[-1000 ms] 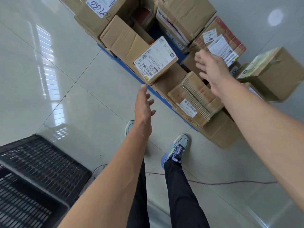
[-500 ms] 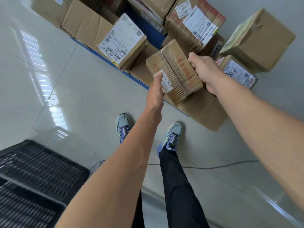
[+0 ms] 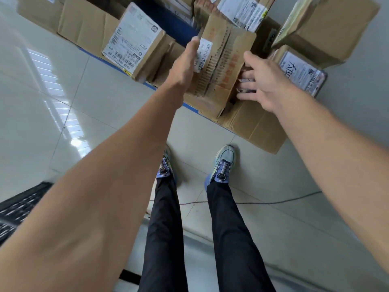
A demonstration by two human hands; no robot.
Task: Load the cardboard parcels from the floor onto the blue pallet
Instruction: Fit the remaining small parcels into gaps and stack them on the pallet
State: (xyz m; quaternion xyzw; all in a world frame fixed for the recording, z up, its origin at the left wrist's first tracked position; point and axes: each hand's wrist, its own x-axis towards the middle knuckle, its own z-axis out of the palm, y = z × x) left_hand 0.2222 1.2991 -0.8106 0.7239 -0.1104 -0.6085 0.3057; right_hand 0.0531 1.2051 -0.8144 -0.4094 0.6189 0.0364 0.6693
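Parcel (image 3: 223,66) pressed between flat left hand (image 3: 186,62) and right hand (image 3: 263,83), now spread lower.

What I can't see from here
The left hand (image 3: 187,64) hides its fingers behind the ribbed parcel (image 3: 223,60); the blue pallet (image 3: 192,107) shows only an edge strip under the boxes (image 3: 88,24) (the top ones are cropped); the black crate (image 3: 19,207) is blurred and cut off.

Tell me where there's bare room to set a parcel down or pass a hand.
Free: floor tiles between the blue pallet edge and the black grid; floor right of the right shoe, crossed by a cable. On the pallet, one blue gap between the white-labelled box and the ribbed parcel. Crowded around the left hand and right hand.
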